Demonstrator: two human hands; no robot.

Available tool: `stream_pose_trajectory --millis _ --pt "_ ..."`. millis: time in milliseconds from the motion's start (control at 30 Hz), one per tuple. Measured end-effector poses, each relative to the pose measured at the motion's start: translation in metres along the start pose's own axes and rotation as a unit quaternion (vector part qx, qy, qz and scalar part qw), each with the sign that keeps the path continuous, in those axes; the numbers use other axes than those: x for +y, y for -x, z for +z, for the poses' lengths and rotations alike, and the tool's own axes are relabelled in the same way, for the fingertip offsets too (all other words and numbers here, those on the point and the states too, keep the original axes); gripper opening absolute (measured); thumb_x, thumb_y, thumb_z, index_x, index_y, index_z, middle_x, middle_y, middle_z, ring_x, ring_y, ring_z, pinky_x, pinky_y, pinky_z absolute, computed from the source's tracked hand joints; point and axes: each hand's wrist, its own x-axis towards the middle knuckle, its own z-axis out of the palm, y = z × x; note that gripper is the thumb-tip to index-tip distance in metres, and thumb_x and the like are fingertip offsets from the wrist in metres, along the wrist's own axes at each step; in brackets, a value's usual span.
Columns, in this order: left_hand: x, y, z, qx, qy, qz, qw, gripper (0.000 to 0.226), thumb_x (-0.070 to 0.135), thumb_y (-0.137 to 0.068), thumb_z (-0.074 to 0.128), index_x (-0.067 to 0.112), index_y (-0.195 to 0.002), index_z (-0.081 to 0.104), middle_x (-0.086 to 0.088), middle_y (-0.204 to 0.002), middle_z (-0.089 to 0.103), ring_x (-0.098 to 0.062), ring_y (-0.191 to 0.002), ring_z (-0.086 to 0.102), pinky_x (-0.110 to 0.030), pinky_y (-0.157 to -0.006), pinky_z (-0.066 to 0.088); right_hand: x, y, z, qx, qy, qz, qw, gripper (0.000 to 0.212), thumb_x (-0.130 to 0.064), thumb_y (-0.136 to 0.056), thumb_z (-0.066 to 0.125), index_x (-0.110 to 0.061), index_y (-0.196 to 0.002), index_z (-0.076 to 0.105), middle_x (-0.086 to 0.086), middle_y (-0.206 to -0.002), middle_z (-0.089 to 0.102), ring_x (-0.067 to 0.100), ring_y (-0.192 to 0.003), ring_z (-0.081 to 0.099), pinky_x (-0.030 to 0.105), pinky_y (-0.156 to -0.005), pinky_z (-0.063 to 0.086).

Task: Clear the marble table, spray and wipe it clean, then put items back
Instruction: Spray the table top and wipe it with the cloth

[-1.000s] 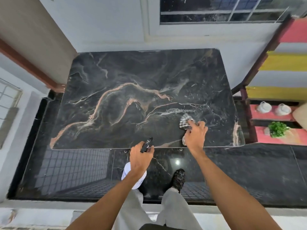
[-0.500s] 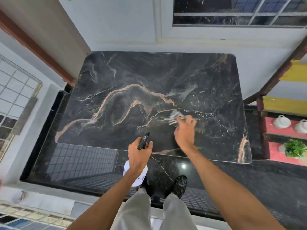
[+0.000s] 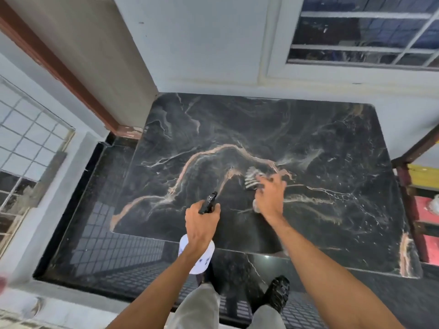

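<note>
The black marble table with orange and white veins fills the middle of the view, and nothing stands on it. My right hand presses a checked cloth flat on the marble near its centre; the hand is blurred. My left hand grips a white spray bottle by its black trigger head, held over the table's near edge. The bottle's body hangs below my wrist.
A white wall and a barred window stand behind the table. A coloured shelf unit flanks the table on the right. On the left are a brown door frame and a grille. The glossy black floor lies below, with my shoe on it.
My right hand has slid the cloth leftward and farther across the marble, from near the front right towards the centre. My left hand keeps hold of the spray bottle. The view has shifted left.
</note>
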Motion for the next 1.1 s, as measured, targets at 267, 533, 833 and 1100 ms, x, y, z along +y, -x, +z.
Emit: stream_pose_trajectory --millis 267,533,833,1100 --pt "0.008 -0.09 -0.088 0.002 0.048 0.03 0.998 0.032 0.028 -0.087 0.081 0.008 -0.071 0.061 -0.011 -0.065 0.065 -0.017 -0.058 0.05 -0.033 -0.062 0.046 -0.129 0.003 0.093 -0.094 0.068 -0.209 0.971 0.05 -0.003 -0.085 0.055 -0.023 -0.129 0.065 0.011 -0.124 0.047 0.032 -0.113 0.042 0.04 -0.099 0.044" --pt "0.008 -0.159 -0.14 0.028 0.084 0.026 0.996 0.029 0.025 -0.089 0.08 0.012 -0.071 0.063 -0.006 -0.065 0.067 -0.011 -0.056 0.053 -0.033 -0.065 0.051 -0.202 -0.022 0.14 -0.101 0.076 -0.22 0.967 0.057 0.002 -0.084 0.052 -0.029 -0.131 0.061 0.008 -0.125 0.045 0.029 -0.115 0.039 0.039 -0.1 0.045" --pt "-0.008 -0.2 -0.186 0.071 0.099 0.011 0.993 0.029 0.031 -0.09 0.078 0.02 -0.07 0.06 -0.003 -0.069 0.064 -0.024 -0.071 0.057 -0.042 -0.072 0.052 -0.26 -0.014 0.184 -0.218 0.096 -0.378 0.895 0.055 -0.003 -0.09 0.052 -0.033 -0.135 0.057 0.005 -0.125 0.045 0.027 -0.114 0.041 0.037 -0.092 0.05" --pt "0.008 -0.21 -0.176 0.062 0.115 0.026 0.991 0.03 0.021 -0.093 0.078 0.017 -0.07 0.059 0.009 -0.061 0.06 0.0 -0.051 0.051 -0.009 -0.056 0.045 -0.253 -0.094 0.155 -0.102 0.09 -0.191 0.972 0.048 0.002 -0.093 0.052 -0.022 -0.132 0.063 0.009 -0.123 0.045 0.027 -0.114 0.04 0.037 -0.096 0.051"
